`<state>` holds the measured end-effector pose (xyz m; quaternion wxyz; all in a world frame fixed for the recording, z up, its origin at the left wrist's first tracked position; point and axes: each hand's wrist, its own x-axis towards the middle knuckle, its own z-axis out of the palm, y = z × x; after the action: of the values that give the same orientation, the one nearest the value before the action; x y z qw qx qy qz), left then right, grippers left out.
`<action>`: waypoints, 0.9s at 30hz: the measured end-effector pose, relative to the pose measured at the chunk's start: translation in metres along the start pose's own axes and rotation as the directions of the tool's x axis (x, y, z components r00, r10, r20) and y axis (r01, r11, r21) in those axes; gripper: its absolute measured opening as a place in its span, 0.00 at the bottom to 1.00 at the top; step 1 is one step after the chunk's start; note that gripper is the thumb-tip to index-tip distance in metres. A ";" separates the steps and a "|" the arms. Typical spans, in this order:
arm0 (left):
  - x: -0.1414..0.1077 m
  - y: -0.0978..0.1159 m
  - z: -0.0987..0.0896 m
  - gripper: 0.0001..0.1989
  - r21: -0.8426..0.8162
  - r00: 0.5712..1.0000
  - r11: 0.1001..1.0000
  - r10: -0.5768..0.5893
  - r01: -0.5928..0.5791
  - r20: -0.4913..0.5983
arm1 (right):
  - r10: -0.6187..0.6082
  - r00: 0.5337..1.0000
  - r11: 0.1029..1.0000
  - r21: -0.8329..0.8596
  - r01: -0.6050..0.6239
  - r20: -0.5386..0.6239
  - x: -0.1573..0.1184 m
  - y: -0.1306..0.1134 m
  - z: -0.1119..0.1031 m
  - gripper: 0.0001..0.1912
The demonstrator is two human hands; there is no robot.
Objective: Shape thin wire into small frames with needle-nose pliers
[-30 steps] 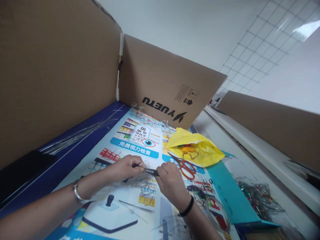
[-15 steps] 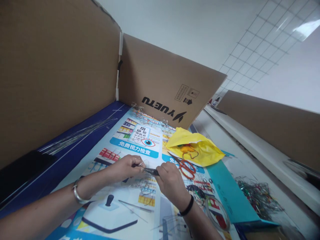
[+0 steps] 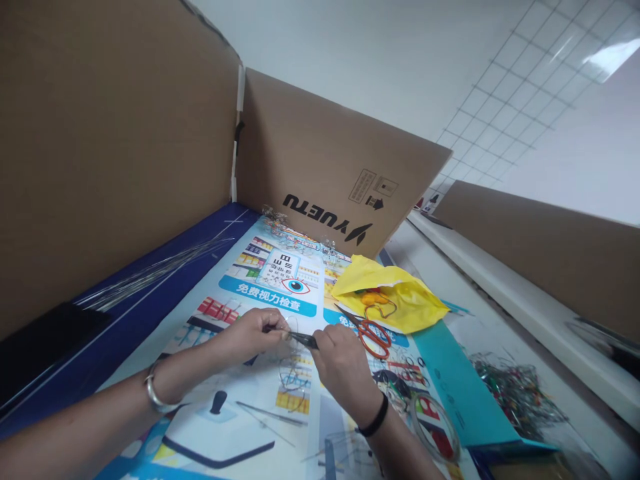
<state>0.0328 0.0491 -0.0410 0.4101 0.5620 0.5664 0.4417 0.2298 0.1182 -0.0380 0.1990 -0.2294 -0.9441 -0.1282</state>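
Note:
Over the printed poster sheet [image 3: 295, 267], my left hand [image 3: 253, 337] pinches a thin wire [image 3: 291, 327] between thumb and fingers. My right hand [image 3: 345, 363] is wrapped round dark-nosed pliers [image 3: 305, 341], whose handles are hidden in the palm. The pliers' tips meet the wire at my left fingertips; the exact grip is too small to make out. Below the pliers, a loose tangle of thin wire [image 3: 294, 379] shows above the sheet. Orange-handled scissors [image 3: 375, 338] lie just beyond my right hand, beside a yellow pouch [image 3: 400, 303] with orange thread at its mouth.
Cardboard walls [image 3: 330, 147] stand at the left and back. Straight wires [image 3: 165, 270] lie along the left side. Small wire pieces [image 3: 280, 223] sit at the back. To the right are a teal folder [image 3: 460, 393], a heap of wire pieces [image 3: 520, 397] and a clear tape roll [image 3: 435, 427].
Both hands stay in nearly the same place. The pliers' nose has tilted slightly at my left fingertips, and the wire there has shifted a little.

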 end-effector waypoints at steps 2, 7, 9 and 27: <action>0.000 0.001 0.001 0.06 -0.001 0.998 1.000 -0.002 0.002 -0.057 | 0.020 1.000 0.999 -0.039 -0.021 -0.019 0.001 -0.003 -0.002 0.02; -0.002 0.005 0.004 0.06 -0.006 0.992 0.999 0.033 -0.034 -0.120 | 0.066 0.997 0.996 -0.065 -0.068 -0.032 0.000 -0.009 -0.004 0.03; -0.003 0.007 0.005 0.07 -0.004 0.991 0.999 0.039 -0.040 -0.131 | 0.075 0.996 0.995 -0.058 -0.078 -0.046 0.000 -0.010 -0.004 0.04; -0.012 0.011 0.013 0.07 0.154 0.952 0.969 0.222 -0.192 -0.211 | 0.055 0.991 0.988 -0.140 -0.071 -0.121 -0.002 -0.016 -0.008 0.04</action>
<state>0.0490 0.0375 -0.0342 0.2561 0.5902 0.5751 0.5054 0.2257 0.1009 -0.0345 0.2406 -0.2651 -0.9114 -0.2029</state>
